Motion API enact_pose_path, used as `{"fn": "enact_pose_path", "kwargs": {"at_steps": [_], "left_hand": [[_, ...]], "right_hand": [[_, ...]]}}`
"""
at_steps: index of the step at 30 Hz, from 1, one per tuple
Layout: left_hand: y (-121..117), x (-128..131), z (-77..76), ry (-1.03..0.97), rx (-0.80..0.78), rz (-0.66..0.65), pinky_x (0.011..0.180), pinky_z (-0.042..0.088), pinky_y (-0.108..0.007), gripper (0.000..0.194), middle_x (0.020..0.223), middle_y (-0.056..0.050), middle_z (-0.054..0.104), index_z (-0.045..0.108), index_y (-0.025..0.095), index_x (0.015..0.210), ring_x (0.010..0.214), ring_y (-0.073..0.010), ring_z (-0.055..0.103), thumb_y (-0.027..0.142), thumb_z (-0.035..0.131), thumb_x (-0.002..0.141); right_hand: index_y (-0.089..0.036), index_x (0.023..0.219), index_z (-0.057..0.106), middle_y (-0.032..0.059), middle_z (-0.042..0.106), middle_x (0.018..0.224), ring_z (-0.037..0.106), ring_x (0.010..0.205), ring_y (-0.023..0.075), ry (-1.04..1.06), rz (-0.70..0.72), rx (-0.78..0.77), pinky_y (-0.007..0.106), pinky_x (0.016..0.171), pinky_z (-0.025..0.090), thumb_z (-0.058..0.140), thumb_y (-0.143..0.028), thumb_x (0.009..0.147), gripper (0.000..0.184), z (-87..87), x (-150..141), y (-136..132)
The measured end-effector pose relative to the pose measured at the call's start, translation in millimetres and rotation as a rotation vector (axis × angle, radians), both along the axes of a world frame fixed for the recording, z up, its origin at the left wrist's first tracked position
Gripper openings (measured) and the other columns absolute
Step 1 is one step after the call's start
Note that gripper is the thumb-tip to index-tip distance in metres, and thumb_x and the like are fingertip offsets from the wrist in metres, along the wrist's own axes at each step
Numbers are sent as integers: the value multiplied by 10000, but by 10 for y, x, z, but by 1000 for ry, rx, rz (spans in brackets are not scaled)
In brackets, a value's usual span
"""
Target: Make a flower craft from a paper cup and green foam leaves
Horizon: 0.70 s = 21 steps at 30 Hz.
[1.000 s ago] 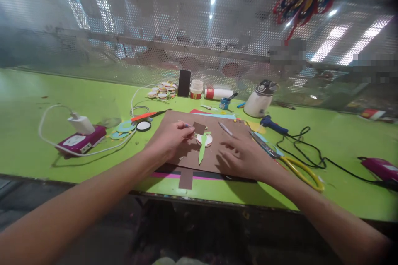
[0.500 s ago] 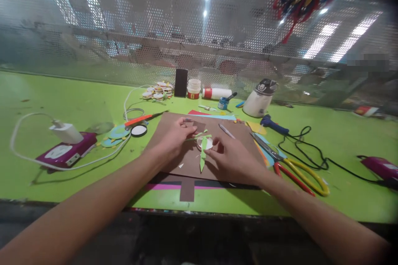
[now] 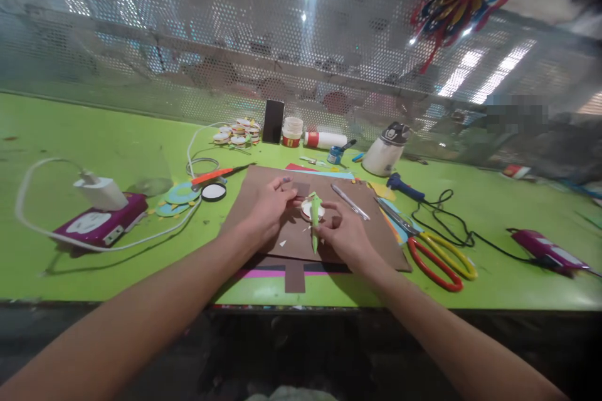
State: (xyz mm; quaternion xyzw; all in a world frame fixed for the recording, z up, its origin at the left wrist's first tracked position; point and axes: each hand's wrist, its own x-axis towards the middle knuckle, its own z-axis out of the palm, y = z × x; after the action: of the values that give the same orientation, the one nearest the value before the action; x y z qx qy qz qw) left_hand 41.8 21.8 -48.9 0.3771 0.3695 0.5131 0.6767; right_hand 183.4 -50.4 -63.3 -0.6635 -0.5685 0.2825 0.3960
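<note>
A narrow green paper cutout (image 3: 315,233) with a pointed lower end lies across a small white round disc (image 3: 306,208), above the brown board (image 3: 254,249). My right hand (image 3: 348,232) has its thumb and index finger closed at the cutout and the disc's right side. On the other side, my left hand (image 3: 273,207) is closed, its thumb and fingertips at the disc's left edge. A small brown paper square (image 3: 302,189) lies just beyond the left fingertips. White paper scraps (image 3: 283,243) are scattered on the board below.
To the right are a silver pen (image 3: 350,202), large scissors (image 3: 435,263) with red and yellow handles, and a blue glue gun (image 3: 404,188) on a black cord. An orange cutter (image 3: 211,177), a purple power strip (image 3: 101,225) and a white cable are left. A phone (image 3: 273,122) stands behind.
The green cutout has turned more upright over the disc, and my right fingers have closed in on it. A thin green strip at my left fingers no longer shows. The view has shifted slightly.
</note>
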Motion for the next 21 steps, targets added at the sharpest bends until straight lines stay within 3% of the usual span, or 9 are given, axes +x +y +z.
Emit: {"fn": "enact_pose_path", "kwargs": {"at_steps": [5,9,15,21], "left_hand": [[-42,21,-9,-39,-24,-17,521,509,-203,145,669,-32,630,564,105,909,544,-111,632,1,557,809],[-95,54,-5,-75,-45,-58,538,531,-225,135,661,-27,628,540,127,820,560,-127,651,-3,568,797],[-103,68,-37,-97,-53,-129,491,503,-216,55,642,-37,624,592,117,784,500,-111,606,73,623,796],[-85,84,-68,-92,-50,-126,543,519,-223,21,642,-42,635,623,112,786,526,-112,613,99,639,784]], "right_hand": [[-178,1251,460,-74,559,597,456,473,106,279,6,133,248,460,366,694,-380,694,637,135,60,-167],[-190,1279,447,-88,561,594,469,515,92,414,72,215,231,505,384,737,-358,686,681,245,73,-55],[-197,1296,451,-88,604,578,493,481,89,509,142,130,216,481,390,755,-293,680,694,213,17,166],[-175,1291,439,-87,616,561,496,448,96,550,102,52,213,444,372,765,-303,634,745,145,-3,231]]}}
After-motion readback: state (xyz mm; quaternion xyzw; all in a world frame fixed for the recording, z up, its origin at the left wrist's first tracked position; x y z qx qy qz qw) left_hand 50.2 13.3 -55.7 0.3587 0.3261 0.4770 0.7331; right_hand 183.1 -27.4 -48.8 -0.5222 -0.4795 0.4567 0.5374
